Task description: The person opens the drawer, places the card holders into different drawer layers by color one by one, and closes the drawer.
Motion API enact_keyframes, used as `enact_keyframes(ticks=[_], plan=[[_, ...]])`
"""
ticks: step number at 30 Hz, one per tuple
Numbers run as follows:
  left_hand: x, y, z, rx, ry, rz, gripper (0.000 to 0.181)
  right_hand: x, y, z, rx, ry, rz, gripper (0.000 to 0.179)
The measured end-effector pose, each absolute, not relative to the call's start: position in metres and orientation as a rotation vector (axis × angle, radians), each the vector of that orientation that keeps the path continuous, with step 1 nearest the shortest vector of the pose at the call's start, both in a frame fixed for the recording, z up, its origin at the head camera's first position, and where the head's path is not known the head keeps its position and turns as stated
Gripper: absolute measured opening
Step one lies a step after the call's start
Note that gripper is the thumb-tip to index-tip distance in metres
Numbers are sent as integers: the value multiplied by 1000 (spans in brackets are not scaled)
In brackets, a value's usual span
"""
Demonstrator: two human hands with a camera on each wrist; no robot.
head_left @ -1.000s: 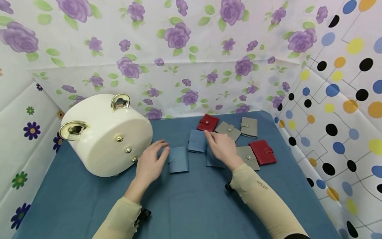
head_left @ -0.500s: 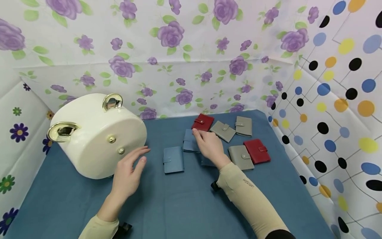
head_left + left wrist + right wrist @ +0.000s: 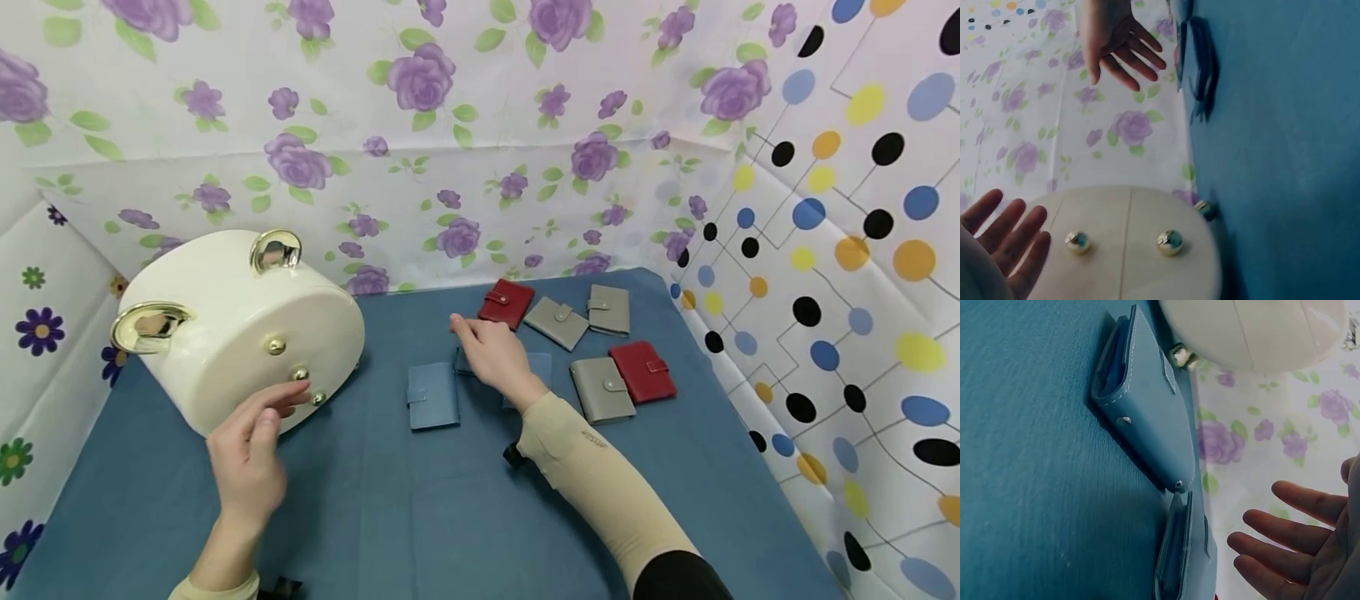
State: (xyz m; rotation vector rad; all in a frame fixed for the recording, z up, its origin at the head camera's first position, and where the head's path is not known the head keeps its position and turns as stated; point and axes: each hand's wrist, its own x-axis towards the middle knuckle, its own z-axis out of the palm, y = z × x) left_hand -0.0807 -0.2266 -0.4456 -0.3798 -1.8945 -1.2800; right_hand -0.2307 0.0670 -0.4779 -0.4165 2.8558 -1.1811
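My left hand (image 3: 251, 454) is held up with loosely extended fingers, overlapping the near side of a cream rounded case (image 3: 307, 333) with gold handles and gold studs. It holds nothing. My right hand (image 3: 495, 354), also holding nothing, hovers over the blue wallets; its spread fingers (image 3: 1291, 537) show in the right wrist view. One blue wallet (image 3: 433, 396) lies to the left of that hand. A second blue wallet (image 3: 462, 363) is mostly hidden under it, and a third blue wallet (image 3: 540, 368) is partly covered by the wrist.
Behind and right of the right hand lie two red wallets, one (image 3: 507, 302) at the back and one (image 3: 642, 371) at the right. Several grey wallets (image 3: 602, 389) lie among them. A blue cloth (image 3: 420, 517) covers the table; patterned sheets (image 3: 450, 183) rise behind and beside it.
My left hand has moved left and toward me, away from the left blue wallet to the cream case. My right hand has shifted left over the middle blue wallet. The view has shifted slightly.
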Motion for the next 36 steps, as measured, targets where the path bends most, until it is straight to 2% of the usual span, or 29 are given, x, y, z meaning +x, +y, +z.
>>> enact_keyframes(ticks=[9, 15, 21, 27, 36], plan=[[-78, -221, -415, -327, -1343, -1494, 45, -240, 46, -474, -492, 2831, -1067, 65], [-77, -214, -401, -244, -1107, -1503, 37, -248, 37, -468, -536, 2801, -1023, 65], [-78, -222, -399, -86, -978, -1569, 27, -259, 24, -461, -526, 2735, -1092, 68], [-81, -234, -402, 41, -903, -1594, 35, -268, 12, -452, -512, 2598, -1228, 73], [-90, -250, -421, 218, -1101, -1456, 41, -273, -18, -427, -604, 2472, -1331, 64]])
